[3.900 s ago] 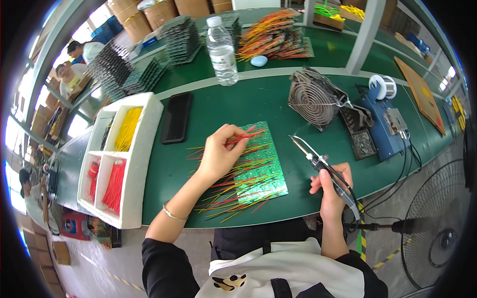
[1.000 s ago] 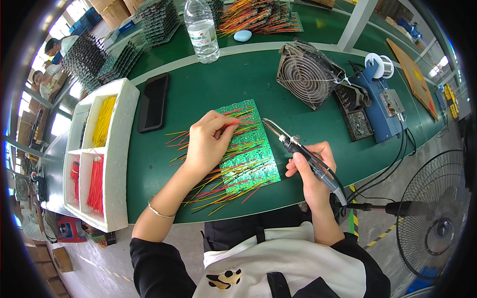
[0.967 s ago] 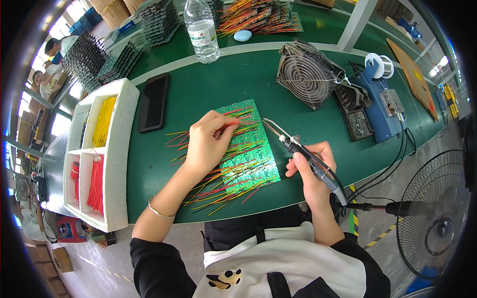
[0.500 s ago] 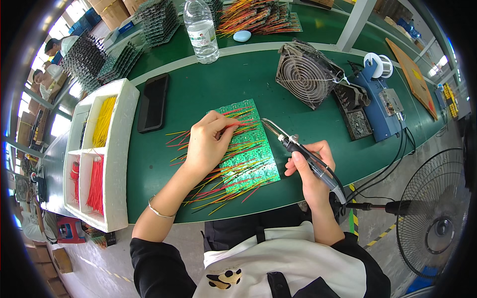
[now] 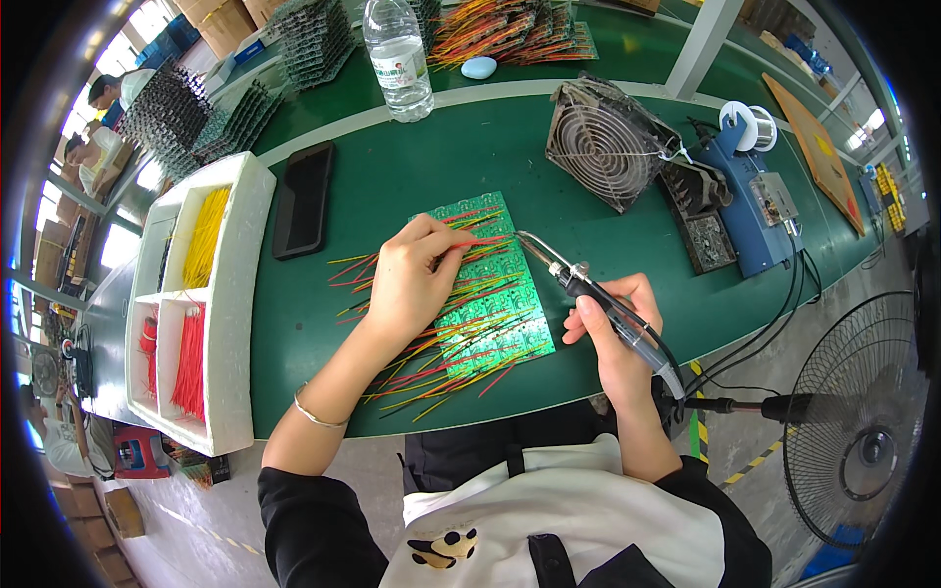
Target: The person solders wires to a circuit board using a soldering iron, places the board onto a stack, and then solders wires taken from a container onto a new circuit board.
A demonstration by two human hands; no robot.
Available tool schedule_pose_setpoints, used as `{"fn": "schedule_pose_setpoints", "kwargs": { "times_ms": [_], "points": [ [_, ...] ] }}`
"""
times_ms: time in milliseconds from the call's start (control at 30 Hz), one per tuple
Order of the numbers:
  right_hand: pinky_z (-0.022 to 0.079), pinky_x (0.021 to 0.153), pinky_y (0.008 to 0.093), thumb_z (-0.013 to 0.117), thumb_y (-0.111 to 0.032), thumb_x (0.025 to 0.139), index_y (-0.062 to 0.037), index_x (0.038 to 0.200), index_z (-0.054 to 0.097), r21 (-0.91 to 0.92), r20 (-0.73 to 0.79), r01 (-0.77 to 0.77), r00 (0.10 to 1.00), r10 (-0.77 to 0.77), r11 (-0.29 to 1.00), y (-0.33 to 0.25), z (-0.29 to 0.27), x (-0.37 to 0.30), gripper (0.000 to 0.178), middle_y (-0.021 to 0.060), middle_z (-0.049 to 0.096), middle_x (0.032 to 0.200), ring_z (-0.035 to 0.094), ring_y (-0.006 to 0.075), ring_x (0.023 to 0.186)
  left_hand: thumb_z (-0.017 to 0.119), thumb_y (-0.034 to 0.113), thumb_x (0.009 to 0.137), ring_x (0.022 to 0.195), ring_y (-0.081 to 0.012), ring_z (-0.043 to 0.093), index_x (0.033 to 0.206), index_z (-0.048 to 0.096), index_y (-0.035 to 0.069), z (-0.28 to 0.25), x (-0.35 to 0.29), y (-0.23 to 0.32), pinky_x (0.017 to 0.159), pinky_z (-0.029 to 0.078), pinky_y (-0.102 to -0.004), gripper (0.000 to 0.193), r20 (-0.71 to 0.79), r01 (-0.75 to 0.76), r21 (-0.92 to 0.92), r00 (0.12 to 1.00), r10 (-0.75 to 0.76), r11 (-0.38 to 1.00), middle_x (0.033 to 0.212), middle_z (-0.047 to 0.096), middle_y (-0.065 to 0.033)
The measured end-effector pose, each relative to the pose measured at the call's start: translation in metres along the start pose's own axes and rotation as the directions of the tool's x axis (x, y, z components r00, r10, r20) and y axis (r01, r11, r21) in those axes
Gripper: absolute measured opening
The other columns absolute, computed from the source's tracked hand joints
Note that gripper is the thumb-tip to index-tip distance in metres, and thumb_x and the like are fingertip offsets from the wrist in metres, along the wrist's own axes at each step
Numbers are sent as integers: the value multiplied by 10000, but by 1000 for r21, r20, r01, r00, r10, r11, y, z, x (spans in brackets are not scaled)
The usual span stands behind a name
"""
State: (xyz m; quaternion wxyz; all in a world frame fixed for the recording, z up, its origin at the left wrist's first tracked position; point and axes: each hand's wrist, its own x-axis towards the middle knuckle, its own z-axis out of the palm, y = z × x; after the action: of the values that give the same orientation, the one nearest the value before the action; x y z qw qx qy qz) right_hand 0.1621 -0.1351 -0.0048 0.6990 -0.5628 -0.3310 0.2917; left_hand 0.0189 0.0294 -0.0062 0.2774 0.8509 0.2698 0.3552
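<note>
A green circuit board panel (image 5: 524, 312) lies on the bench in front of me, with rows of red, yellow and black wires (image 5: 421, 367) trailing off to its left. My left hand (image 5: 412, 274) is over the board's upper left part, thumb and fingertips pinched on a red wire (image 5: 482, 240). That wire points right, toward the board's upper right edge. My right hand (image 5: 619, 328) grips a soldering iron (image 5: 613, 312) with a curved metal feed tube. The iron's tip is at that same edge, close to the wire's end; whether they touch I cannot tell.
A white foam box (image 5: 230, 323) with yellow and red wires stands left, beside a black phone (image 5: 304, 201). Behind are a water bottle (image 5: 400, 69) and a square fan (image 5: 608, 147). A blue solder feeder (image 5: 750, 211) with a solder spool (image 5: 750, 129) stands right. Cables hang toward a floor fan (image 5: 863, 431).
Both hands have stayed almost in place. The red wire in my left hand now reaches slightly closer to the iron's tip.
</note>
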Motion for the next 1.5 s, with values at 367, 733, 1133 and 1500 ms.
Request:
{"fn": "schedule_pose_setpoints", "kwargs": {
  "times_ms": [367,733,1133,1500],
  "points": [
    [492,529,254,603,-113,838,6,880,440,-10,14,5,1000,-5,1000,1,0,0,206,127,585,699,583,146,564,594,-60,737,522,-84,443,857,683,33,-1,0,-1,468,354,-220,176,-7,2,-17,1000,-2,1000,729,546,-43],
    [499,527,243,589,-68,841,16,893,444,17,4,46,999,-46,999,2,-4,-1,175,118,591,710,590,130,585,597,-52,742,535,-91,466,854,683,29,0,0,-1,478,372,-221,163,2,32,-27,999,-32,999,740,559,-48],
    [491,536,239,604,-75,832,17,900,450,24,-36,42,998,-41,999,1,-6,-2,191,119,592,707,581,127,567,605,-43,740,531,-148,528,842,676,26,-2,0,0,491,430,-248,141,-4,27,-35,1000,-27,999,758,570,-76],
    [493,517,239,598,-66,826,10,884,434,46,-120,84,990,-78,995,1,-26,-18,189,126,591,706,582,130,565,653,-52,684,565,-192,521,796,670,51,-16,-2,26,492,430,-270,153,-145,-335,212,918,368,918,729,537,-60]
  ]
}}
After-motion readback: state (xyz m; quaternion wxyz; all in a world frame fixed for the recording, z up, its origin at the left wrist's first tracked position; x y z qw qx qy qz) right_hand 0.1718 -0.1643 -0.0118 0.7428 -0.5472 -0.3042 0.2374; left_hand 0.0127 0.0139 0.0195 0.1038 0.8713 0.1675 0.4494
